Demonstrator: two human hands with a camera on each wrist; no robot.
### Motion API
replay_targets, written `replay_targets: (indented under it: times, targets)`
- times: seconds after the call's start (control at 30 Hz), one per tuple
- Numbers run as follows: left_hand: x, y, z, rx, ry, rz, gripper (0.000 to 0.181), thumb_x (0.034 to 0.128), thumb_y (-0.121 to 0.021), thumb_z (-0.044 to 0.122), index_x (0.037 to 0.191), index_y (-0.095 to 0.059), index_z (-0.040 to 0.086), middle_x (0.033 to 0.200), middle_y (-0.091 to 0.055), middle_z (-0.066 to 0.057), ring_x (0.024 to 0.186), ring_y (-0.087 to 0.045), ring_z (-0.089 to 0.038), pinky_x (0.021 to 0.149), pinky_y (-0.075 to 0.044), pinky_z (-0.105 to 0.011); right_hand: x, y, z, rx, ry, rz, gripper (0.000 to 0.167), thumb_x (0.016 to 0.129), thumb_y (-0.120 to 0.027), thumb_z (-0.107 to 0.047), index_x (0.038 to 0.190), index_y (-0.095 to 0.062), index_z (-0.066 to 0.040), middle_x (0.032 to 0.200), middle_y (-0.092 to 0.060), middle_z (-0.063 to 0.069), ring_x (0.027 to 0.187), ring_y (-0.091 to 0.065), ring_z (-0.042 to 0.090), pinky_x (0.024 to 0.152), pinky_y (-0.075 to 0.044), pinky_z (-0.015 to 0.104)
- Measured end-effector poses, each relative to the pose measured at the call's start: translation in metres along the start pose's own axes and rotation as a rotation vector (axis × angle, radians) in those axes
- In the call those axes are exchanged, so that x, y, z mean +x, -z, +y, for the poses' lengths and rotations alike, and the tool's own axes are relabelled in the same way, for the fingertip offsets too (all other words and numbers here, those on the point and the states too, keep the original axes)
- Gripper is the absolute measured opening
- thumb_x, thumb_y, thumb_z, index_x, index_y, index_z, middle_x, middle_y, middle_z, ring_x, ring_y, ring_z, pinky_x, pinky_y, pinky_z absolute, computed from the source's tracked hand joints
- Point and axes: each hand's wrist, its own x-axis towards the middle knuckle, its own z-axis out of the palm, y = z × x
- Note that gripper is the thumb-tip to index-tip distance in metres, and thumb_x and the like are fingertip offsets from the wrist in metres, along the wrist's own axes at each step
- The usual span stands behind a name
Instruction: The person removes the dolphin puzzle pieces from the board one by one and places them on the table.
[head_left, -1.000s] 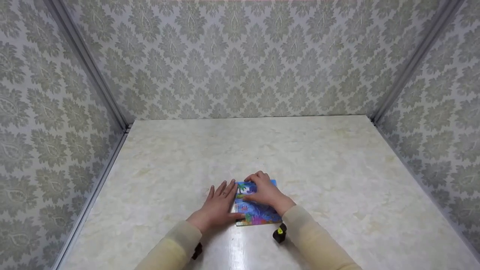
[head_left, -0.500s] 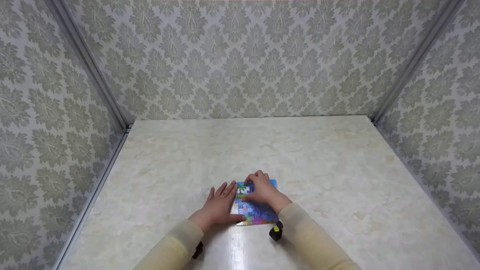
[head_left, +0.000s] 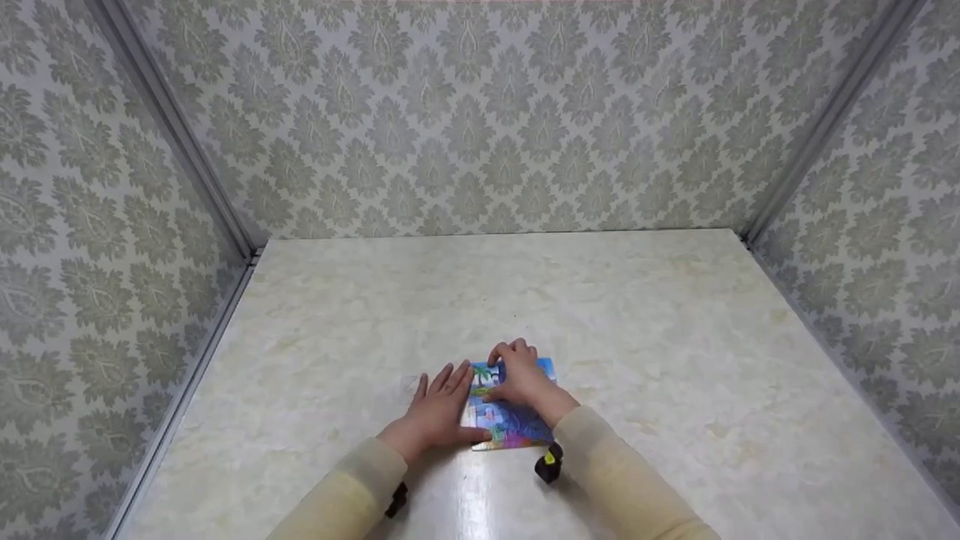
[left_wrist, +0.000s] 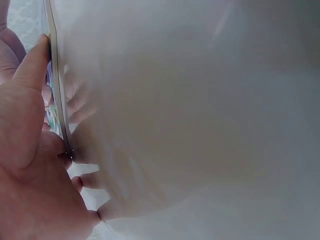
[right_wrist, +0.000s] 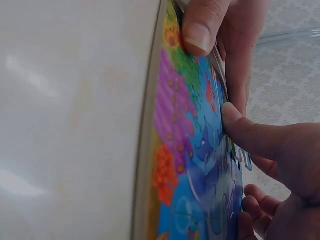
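A small jigsaw puzzle (head_left: 517, 431) with a bright sea scene lies flat on the table. In the right wrist view a blue dolphin and purple and orange coral show on it. My left hand (head_left: 435, 416) lies along the puzzle's left side with its fingers straight. Its thumb (right_wrist: 200, 37) rests on the near left corner. Over the upper part of the puzzle, my right hand (head_left: 525, 379) has thumb and fingers bent. A jigsaw piece (right_wrist: 247, 160), tilted up from the picture, shows between them. Most of that piece is hidden by the hand.
The pale marbled table (head_left: 645, 315) spreads around the puzzle, with patterned walls (head_left: 469, 112) at the back and both sides. Dark wrist-worn devices (head_left: 549, 465) hang under the sleeves. A faint transparent item (head_left: 409, 384) lies beside the left fingers.
My right hand and forearm have shifted slightly left and away over the puzzle. The puzzle's far right corner has moved very little. My left hand stays nearly still.
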Motion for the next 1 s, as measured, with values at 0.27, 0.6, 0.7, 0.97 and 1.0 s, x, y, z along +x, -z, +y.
replay_targets:
  times: [0.27, 0.6, 0.7, 0.97, 1.0]
  targets:
    - [0.001, 0.001, -0.001, -0.01, -0.001, -0.007, 0.112, 0.0866, -0.069, 0.069, 0.165, -0.019, 0.005, 0.175, -0.013, -0.009, 0.161, -0.011, -0.038, 0.126, -0.005, -0.068, -0.005, -0.005, 0.005, 0.069, 0.058, 0.082, 0.046, 0.076, -0.093, -0.02, 0.109, -0.062, -0.013, 0.117, -0.06, 0.006, 0.112, -0.042, 0.027, 0.101, -0.048, 0.049]
    - [0.0, 0.001, -0.002, -0.002, -0.009, -0.02, 0.107, 0.0886, -0.067, 0.068, 0.161, -0.028, -0.001, 0.175, -0.01, -0.008, 0.162, -0.009, -0.037, 0.126, -0.005, -0.068, -0.011, -0.01, 0.007, 0.121, 0.163, 0.098, 0.045, 0.084, -0.084, -0.009, 0.126, -0.07, -0.02, 0.119, -0.067, 0.005, 0.1, -0.041, 0.016, 0.095, -0.05, 0.045]
    - [0.0, 0.001, -0.002, 0.002, -0.007, -0.017, 0.108, 0.088, -0.067, 0.069, 0.162, -0.027, 0.001, 0.175, -0.01, -0.008, 0.162, -0.01, -0.037, 0.126, -0.006, -0.068, -0.011, -0.009, 0.01, 0.186, 0.187, 0.102, 0.037, 0.088, -0.08, -0.006, 0.122, -0.071, -0.019, 0.111, -0.067, 0.006, 0.099, -0.052, 0.017, 0.091, -0.053, 0.042]
    - [0.002, 0.0, -0.002, -0.004, 0.014, -0.013, 0.114, 0.0852, -0.07, 0.069, 0.166, -0.018, 0.008, 0.175, -0.011, -0.008, 0.162, -0.01, -0.037, 0.126, -0.004, -0.067, -0.009, 0.021, 0.03, 0.465, 0.074, 0.158, 0.03, 0.093, -0.074, -0.005, 0.122, -0.072, -0.012, 0.107, -0.067, 0.012, 0.088, -0.07, 0.02, 0.081, -0.059, 0.035]
    - [0.002, 0.0, -0.002, -0.006, 0.015, -0.013, 0.114, 0.0851, -0.07, 0.069, 0.166, -0.018, 0.009, 0.175, -0.011, -0.007, 0.162, -0.01, -0.037, 0.126, -0.004, -0.067, -0.008, 0.027, 0.035, 0.482, 0.055, 0.17, 0.031, 0.093, -0.075, -0.004, 0.123, -0.072, -0.011, 0.107, -0.067, 0.012, 0.087, -0.07, 0.02, 0.081, -0.059, 0.034]
